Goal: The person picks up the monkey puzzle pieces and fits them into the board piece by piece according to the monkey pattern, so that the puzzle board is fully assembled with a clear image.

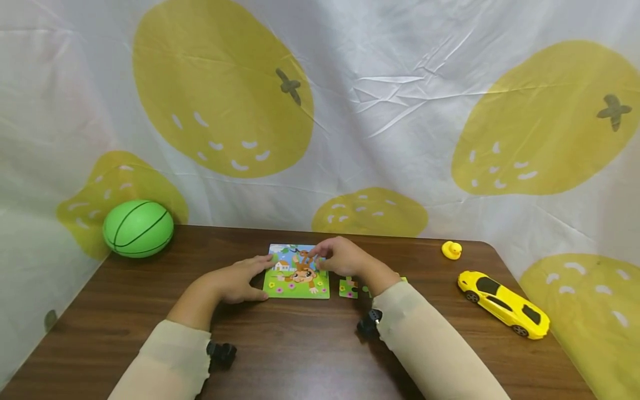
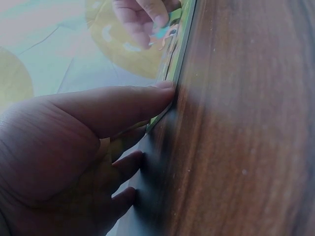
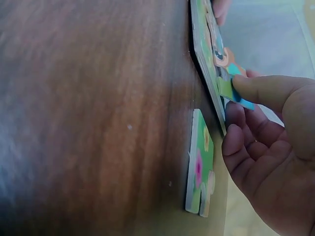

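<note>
Cream fabric sleeves cross the brown wood-grain table. The left hand, fingers spread, touches a flat rectangular monkey puzzle; the right hand pinches a green-and-blue piece at its right side, forearm partly hiding loose green pieces. Farther off: black-lined green ball, yellow duck, yellow toy car.

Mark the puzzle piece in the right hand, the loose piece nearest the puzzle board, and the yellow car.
Held puzzle piece (image 3: 226, 89): right wrist view, green part.
Loose piece (image 3: 203, 158): right wrist view, printed face.
Yellow car (image 1: 509, 300): head view, roof.
</note>
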The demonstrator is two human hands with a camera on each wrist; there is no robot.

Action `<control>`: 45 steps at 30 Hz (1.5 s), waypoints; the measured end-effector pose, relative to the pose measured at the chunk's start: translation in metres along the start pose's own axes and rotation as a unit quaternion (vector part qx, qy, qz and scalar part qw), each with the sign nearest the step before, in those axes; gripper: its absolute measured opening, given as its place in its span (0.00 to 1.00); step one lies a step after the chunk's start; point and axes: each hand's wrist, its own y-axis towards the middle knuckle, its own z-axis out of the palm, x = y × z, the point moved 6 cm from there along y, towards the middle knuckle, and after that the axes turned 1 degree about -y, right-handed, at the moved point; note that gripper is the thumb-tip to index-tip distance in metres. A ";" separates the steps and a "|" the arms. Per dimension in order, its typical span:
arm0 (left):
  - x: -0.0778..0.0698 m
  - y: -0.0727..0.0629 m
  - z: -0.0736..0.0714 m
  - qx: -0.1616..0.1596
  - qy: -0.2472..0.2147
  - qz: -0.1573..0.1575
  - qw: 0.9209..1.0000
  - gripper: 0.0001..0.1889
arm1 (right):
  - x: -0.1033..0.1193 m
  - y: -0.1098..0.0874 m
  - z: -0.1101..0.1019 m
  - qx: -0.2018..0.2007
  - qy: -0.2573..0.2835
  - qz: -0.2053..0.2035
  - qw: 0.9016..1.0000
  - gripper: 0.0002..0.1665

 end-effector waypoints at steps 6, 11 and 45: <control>0.002 0.001 0.000 0.000 -0.001 -0.005 1.000 0.44 | 0.001 0.003 0.003 -0.006 -0.012 0.012 1.000 0.14; 0.000 0.001 -0.001 0.001 0.002 -0.001 1.000 0.44 | 0.000 0.004 0.004 -0.008 -0.032 0.018 0.999 0.14; -0.001 0.000 0.000 0.000 0.009 0.007 1.000 0.44 | 0.009 0.002 0.008 -0.038 -0.043 0.074 0.996 0.09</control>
